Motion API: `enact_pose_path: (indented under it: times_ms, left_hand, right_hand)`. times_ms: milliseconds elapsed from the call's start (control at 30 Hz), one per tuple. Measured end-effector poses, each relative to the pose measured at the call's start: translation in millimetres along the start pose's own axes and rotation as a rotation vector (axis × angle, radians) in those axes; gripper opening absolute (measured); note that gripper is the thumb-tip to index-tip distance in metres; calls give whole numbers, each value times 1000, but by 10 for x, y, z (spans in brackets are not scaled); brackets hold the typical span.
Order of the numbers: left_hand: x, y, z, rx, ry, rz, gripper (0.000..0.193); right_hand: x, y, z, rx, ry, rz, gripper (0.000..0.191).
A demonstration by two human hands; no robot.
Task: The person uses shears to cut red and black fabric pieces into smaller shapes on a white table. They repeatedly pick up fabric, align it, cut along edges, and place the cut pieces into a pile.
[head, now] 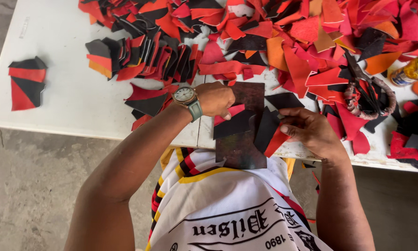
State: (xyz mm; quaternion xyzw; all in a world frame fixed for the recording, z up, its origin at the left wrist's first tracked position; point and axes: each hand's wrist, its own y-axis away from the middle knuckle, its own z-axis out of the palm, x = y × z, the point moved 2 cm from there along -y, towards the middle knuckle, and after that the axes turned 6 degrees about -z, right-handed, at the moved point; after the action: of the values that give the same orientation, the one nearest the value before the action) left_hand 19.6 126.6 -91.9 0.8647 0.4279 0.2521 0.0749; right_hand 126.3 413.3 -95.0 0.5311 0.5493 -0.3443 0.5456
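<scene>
At the far left of the white surface (74, 100) lies a small stack of red and black pieces (26, 82), flat and angular, well apart from everything else. Further right, a fanned row of similar cut pieces (139, 58) leans overlapping, black, red and orange, with thin edges showing.

The left hand (214, 99), with a green-strapped wristwatch (188, 98) on its wrist, is curled down, its fingers (225, 114) bent close together and pressing on a black angular piece (234, 124) and a red scrap beneath it. These lie on a dark brown board (243, 139), a smooth, mottled rectangle whose long axis runs away from the person, its near end overhanging the edge of the surface above the person's white printed shirt (232, 204).

The right hand (311, 132) sits just beside the board's right edge. Its fingers (290, 128) are narrowly pinched on a black piece with a red strip (269, 135), a flat, pointed shape tilted so that its long axis runs from lower left to upper right, its tip down toward the board's lower right.

Beyond the hands, a wide heap of scraps (302, 42) in red, orange and black covers the back of the surface; they look like thin leather or similar sheet. To the right, dark scissors (367, 90) with wrapped handles lie on the heap, blades pointing away. At the far right edge stands a yellowish bottle (413, 69), partly cut off.
</scene>
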Motion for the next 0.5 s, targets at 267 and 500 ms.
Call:
enact_pose_path:
  times_ms: [267,500]
  left_hand:
    - [22,56,-15,25,9,1,34]
    - [9,71,-36,-13,35,-37,33]
  right_hand:
    - [12,-1,-6,31,12,21,43]
    - [82,-30,-41,19,-130,24,55]
